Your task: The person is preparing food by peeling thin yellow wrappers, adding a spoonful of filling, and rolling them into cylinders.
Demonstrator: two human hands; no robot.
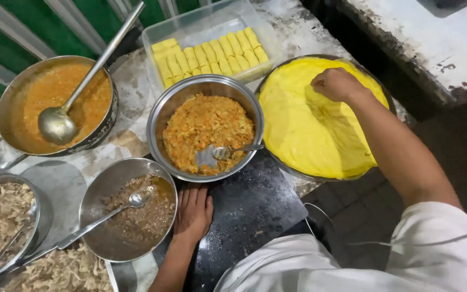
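On soft yellow sheet stack (309, 130): right hand (335, 84) pinching; left hand (193, 213) flat.

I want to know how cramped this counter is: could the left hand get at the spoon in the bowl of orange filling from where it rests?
Probably yes. The left hand lies flat on the dark board, just below the bowl of orange filling; the spoon handle points right, uncovered.
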